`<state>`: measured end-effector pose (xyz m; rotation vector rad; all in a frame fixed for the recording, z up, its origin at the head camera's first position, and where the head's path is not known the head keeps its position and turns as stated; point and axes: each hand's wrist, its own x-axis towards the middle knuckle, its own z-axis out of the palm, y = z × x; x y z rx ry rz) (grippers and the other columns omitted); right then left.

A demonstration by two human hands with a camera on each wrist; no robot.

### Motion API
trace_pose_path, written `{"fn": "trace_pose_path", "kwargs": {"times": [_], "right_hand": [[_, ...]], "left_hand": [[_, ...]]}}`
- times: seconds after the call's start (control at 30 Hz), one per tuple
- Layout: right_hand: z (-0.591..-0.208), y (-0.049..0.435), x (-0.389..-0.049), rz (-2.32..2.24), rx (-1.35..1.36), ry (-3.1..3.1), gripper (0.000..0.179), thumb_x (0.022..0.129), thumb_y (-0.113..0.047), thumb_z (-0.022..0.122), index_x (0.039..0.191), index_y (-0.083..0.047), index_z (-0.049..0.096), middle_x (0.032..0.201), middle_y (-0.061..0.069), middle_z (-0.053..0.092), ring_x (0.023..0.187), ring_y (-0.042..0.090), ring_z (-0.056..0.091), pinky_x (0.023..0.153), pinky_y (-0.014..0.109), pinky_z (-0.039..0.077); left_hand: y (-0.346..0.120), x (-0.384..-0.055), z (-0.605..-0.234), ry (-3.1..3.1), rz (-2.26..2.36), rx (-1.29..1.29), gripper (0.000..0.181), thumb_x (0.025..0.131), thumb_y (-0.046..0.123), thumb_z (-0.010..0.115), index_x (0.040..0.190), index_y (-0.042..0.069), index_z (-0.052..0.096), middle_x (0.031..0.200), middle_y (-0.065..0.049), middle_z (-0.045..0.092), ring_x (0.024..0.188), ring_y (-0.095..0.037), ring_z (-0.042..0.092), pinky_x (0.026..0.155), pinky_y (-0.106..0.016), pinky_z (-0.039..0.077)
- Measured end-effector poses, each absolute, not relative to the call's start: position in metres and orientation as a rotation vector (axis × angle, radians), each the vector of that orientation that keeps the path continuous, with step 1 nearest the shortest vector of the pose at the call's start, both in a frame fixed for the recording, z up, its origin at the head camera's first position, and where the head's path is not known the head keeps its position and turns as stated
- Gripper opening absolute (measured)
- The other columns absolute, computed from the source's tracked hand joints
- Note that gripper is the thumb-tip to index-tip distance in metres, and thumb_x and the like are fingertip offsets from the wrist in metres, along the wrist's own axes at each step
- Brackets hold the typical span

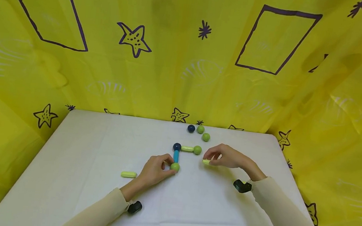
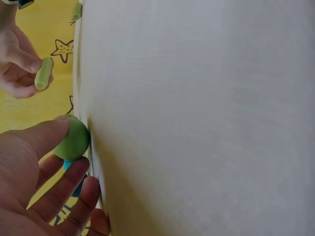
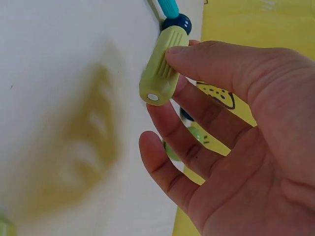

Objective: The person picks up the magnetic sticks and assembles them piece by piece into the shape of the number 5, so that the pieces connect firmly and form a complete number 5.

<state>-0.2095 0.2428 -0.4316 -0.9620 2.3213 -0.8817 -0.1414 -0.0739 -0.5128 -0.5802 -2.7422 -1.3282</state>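
My left hand (image 1: 156, 170) pinches a green ball (image 1: 174, 167) at the near end of a blue magnetic rod (image 1: 176, 156). That rod runs up to a dark blue ball (image 1: 177, 147), from which a pale yellow-green rod (image 1: 187, 148) leads right to another green ball (image 1: 197, 150). Together they make a corner shape on the table. Right of it, my right hand (image 1: 226, 156) holds a loose yellow-green magnetic rod (image 3: 164, 66) between thumb and fingers, above the tabletop. A round pale spot shows on the rod's end in the right wrist view.
Left of my left hand lies another yellow-green rod (image 1: 128, 174). Near the table's back edge sit a dark blue ball (image 1: 191, 128) and two green balls (image 1: 206, 137). A yellow patterned curtain (image 1: 171, 82) hangs behind and beside the white table (image 1: 71, 175).
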Motion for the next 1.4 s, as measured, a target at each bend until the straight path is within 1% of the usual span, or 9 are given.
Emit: {"fn": "trace_pose_path", "kwargs": {"times": [0.13,0.4,0.83,1.07,1.4], "right_hand": [[-0.437,0.230,-0.210,-0.898,-0.937,2.300,0.021,0.096,-0.004,0.069,0.116,-0.009,0.075,0.111,0.000,0.074,0.097,0.016,0.066,0.091,0.044,0.054],[-0.450,0.211,-0.213,-0.902,-0.960,2.298,0.020,0.096,-0.003,0.069,0.114,-0.008,0.076,0.109,0.002,0.074,0.095,0.015,0.067,0.089,0.034,0.054],[-0.464,0.184,-0.219,-0.897,-0.989,2.303,0.018,0.094,-0.006,0.071,0.111,-0.011,0.077,0.103,-0.002,0.071,0.093,0.010,0.065,0.088,0.029,0.053],[-0.464,0.178,-0.220,-0.873,-0.966,2.312,0.018,0.095,-0.005,0.071,0.110,-0.012,0.078,0.102,-0.005,0.070,0.093,0.010,0.064,0.090,0.030,0.053],[-0.462,0.172,-0.218,-0.873,-0.938,2.309,0.019,0.095,-0.003,0.070,0.110,-0.011,0.078,0.106,-0.003,0.074,0.094,0.011,0.065,0.091,0.032,0.053]], "left_hand": [[-0.073,-0.141,-0.513,-2.723,-1.326,-0.580,0.019,0.086,0.024,0.085,0.098,0.016,0.072,0.090,0.005,0.073,0.067,-0.006,0.050,0.060,-0.024,0.041],[-0.071,-0.142,-0.513,-2.717,-1.321,-0.541,0.019,0.086,0.022,0.085,0.098,0.016,0.072,0.088,0.005,0.072,0.067,-0.007,0.050,0.060,-0.024,0.041],[-0.066,-0.142,-0.511,-2.730,-1.315,-0.456,0.019,0.085,0.022,0.084,0.098,0.015,0.072,0.089,0.004,0.074,0.066,-0.007,0.050,0.059,-0.025,0.041],[-0.064,-0.144,-0.512,-2.733,-1.292,-0.439,0.019,0.086,0.024,0.084,0.097,0.015,0.072,0.092,0.002,0.075,0.065,-0.007,0.051,0.059,-0.024,0.042],[-0.062,-0.143,-0.509,-2.734,-1.289,-0.428,0.019,0.086,0.023,0.083,0.097,0.013,0.071,0.091,0.001,0.075,0.066,-0.008,0.051,0.059,-0.025,0.043]]}}
